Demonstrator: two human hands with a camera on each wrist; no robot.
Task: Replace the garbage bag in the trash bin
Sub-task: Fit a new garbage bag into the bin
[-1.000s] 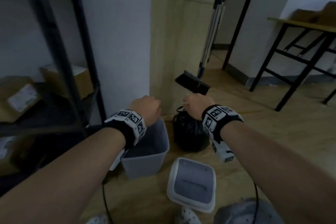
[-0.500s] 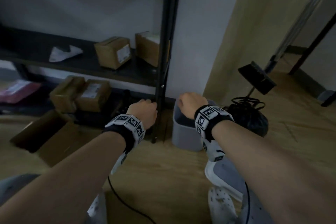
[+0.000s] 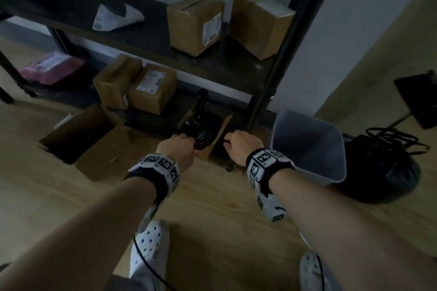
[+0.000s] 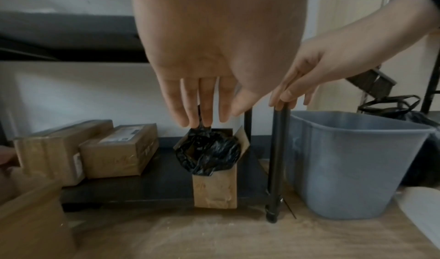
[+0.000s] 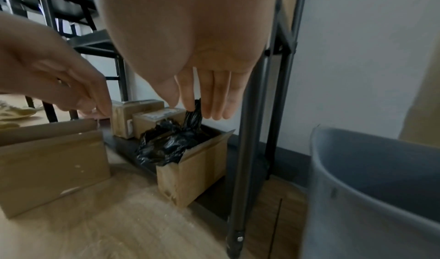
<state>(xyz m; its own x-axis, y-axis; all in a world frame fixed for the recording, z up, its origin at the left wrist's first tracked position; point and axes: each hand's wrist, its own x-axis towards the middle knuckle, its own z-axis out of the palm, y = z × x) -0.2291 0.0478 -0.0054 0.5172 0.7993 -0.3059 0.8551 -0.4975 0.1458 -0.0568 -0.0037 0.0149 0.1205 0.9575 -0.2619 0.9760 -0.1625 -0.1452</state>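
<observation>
One open cardboard box (image 4: 215, 189) of black garbage bags (image 4: 207, 153) is sitting on the bottom shelf (image 4: 147, 186), a twisted strand (image 5: 193, 117) of bag pointing straight up. One empty grey bin (image 4: 352, 161) is standing upright on the floor, right of the shelf post (image 4: 277, 161). The left hand (image 3: 178, 149) and right hand (image 3: 243, 143) are being held over the box, fingers straight, gripping nothing.
</observation>
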